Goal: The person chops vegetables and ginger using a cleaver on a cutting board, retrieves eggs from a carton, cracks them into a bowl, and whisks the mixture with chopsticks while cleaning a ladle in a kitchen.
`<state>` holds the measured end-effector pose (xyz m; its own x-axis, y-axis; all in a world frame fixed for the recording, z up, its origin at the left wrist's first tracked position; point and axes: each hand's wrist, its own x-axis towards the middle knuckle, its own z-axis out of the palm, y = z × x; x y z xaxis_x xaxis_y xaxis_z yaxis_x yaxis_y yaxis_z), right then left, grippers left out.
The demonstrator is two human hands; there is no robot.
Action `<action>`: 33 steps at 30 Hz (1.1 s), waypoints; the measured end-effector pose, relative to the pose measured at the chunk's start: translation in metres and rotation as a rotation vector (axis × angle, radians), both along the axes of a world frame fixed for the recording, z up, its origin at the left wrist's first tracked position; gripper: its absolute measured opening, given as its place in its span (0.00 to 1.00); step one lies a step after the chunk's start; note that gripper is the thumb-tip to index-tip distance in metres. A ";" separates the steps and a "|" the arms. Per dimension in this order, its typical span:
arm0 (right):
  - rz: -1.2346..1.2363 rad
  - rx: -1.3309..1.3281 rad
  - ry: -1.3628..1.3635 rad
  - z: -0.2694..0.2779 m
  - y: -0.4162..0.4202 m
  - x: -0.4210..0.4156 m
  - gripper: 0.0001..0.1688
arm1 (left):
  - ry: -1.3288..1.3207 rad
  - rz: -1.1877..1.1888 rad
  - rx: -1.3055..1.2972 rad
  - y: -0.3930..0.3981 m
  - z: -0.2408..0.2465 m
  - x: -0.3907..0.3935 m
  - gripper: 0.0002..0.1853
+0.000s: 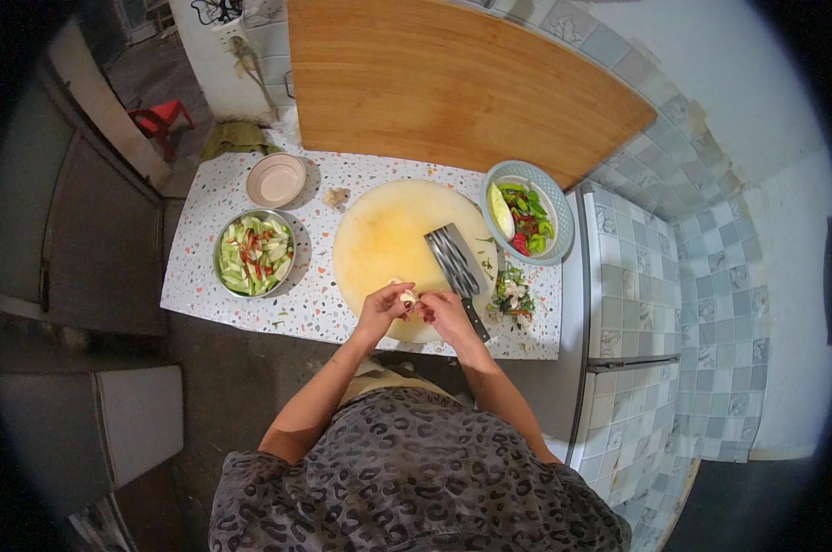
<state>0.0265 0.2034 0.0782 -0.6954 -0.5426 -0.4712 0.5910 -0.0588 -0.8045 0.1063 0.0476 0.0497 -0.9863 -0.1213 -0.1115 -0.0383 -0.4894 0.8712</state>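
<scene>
My left hand [383, 308] holds a small pale garlic clove [407, 297] between thumb and fingers, over the near part of a round, yellowish cutting board [381, 234]. The fingertips of my right hand [446, 314] are closed at the clove's right side. Just beyond my left fingers another pale piece [394, 281] lies on the board. A cleaver [455, 262] rests on the board's right part, its black handle pointing towards me, partly beside my right hand. Farther back, left of the board, lies a garlic bulb [334, 198].
On the speckled table [202, 234] stand a metal bowl of cut green vegetable and red pepper [254, 254] and an empty pinkish bowl [276, 181]. A blue basket [563, 231] with peppers stands at right, scraps [514, 293] nearer me. A wooden board [457, 83] leans behind.
</scene>
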 end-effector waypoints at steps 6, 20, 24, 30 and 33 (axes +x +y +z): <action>-0.175 -0.121 -0.181 -0.018 0.002 0.004 0.06 | -0.044 0.037 -0.020 -0.003 -0.008 0.001 0.14; -0.057 1.059 1.309 -0.039 0.076 -0.026 0.08 | -0.168 0.183 -0.954 -0.038 -0.022 -0.015 0.17; 0.184 0.697 1.202 -0.026 -0.034 0.008 0.10 | -0.110 0.229 -1.033 -0.037 -0.037 -0.016 0.19; 0.198 0.891 1.252 -0.050 -0.068 -0.006 0.09 | -0.129 0.192 -0.996 -0.037 -0.038 -0.010 0.20; 0.183 0.809 1.303 -0.059 -0.065 -0.009 0.07 | -0.129 0.209 -0.987 -0.040 -0.040 -0.007 0.20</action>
<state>0.0179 0.1385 0.0189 -0.7988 -0.5711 0.1890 -0.5723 0.6247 -0.5312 0.0993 0.0079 0.0095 -0.9224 -0.3851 0.0280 -0.1562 0.4385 0.8851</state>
